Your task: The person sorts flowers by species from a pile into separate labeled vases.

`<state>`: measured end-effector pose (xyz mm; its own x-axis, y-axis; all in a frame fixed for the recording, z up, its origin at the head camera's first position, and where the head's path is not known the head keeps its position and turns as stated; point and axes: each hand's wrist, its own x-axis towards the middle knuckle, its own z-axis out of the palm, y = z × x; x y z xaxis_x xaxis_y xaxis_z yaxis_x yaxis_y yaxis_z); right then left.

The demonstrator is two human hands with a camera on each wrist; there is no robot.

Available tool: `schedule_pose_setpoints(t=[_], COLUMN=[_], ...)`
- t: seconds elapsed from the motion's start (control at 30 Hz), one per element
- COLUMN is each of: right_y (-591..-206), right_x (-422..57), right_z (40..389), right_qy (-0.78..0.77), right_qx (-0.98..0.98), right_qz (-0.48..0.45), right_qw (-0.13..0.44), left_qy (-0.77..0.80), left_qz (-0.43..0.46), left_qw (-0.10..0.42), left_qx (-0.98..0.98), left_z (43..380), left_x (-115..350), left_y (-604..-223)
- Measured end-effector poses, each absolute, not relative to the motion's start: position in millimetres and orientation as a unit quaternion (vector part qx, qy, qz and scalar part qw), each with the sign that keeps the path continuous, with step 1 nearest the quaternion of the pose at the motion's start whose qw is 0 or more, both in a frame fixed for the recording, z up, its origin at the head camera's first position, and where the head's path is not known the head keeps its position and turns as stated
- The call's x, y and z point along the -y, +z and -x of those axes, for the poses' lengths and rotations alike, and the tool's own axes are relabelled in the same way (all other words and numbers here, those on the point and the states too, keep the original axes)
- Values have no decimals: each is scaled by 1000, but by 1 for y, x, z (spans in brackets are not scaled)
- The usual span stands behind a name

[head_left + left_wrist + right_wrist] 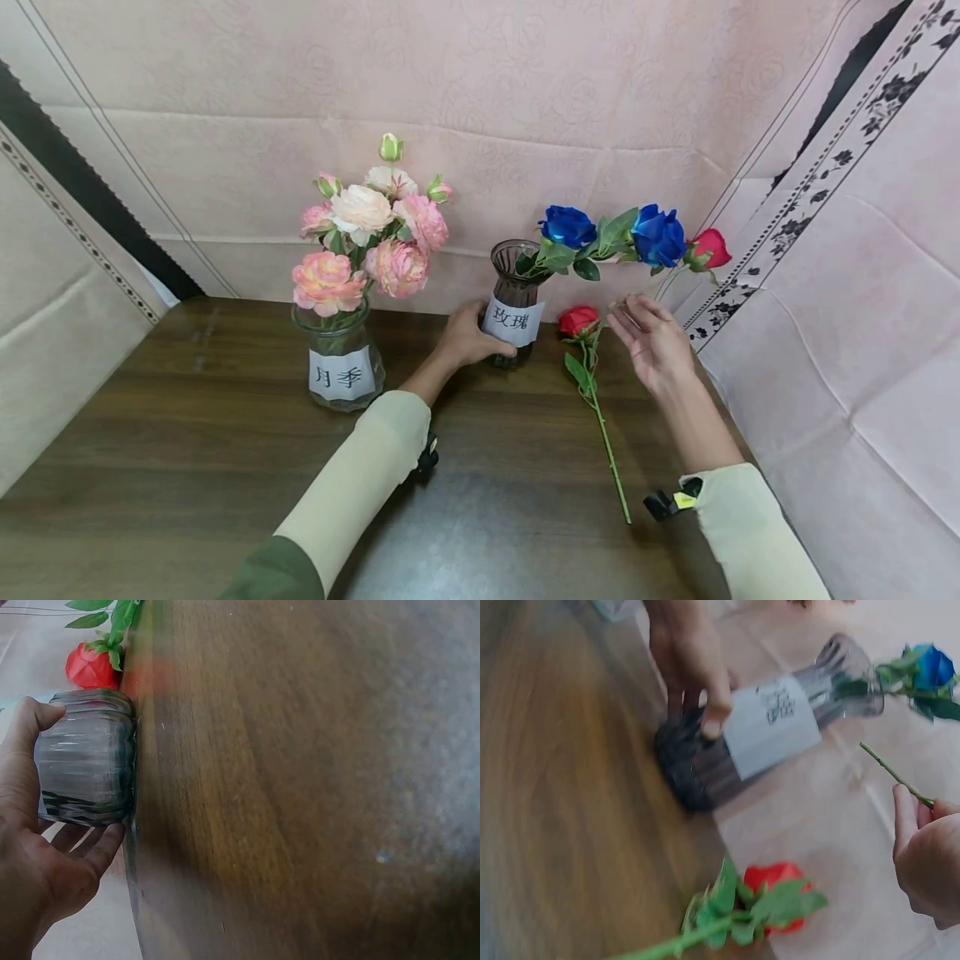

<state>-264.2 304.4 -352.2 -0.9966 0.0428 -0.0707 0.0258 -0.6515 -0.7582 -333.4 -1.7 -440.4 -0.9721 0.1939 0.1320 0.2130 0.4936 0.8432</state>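
Note:
My left hand (471, 337) grips the lower part of a dark ribbed glass vase (519, 260) with a white label, thumb across its front. Two blue roses (658, 237) lean out of its mouth to the right. My right hand (660, 348) pinches a green stem (889, 771) between thumb and fingers; its bare cut end points toward the vase mouth, apart from it. A red rose (711, 250) shows just above that hand and appears to belong to this stem. Another red rose (579, 322) lies on the table between the vase and my right hand.
At the left stands a clear glass vase (341, 340) with a white label, holding pink and cream flowers (397, 267). Pale patterned cloth (525, 100) hangs behind and at both sides of the brown wooden table (480, 500).

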Motion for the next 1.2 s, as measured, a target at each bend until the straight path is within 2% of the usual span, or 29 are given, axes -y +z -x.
schedule_pose_setpoints(t=[0.63,0.9,1.2], right_y=[-316,-316,-329], right_x=[-230,-213,-194], right_z=[287,294,300], right_qy=[928,906,862], right_qx=[349,385,457], right_qz=[17,15,4], right_qw=[127,173,220], left_qy=[-496,-498,-498], left_qz=[127,129,124], left_qw=[19,23,18], left_qx=[859,857,858], left_z=[337,351,345], left_x=[4,4,3], left_y=[-444,-456,-451])
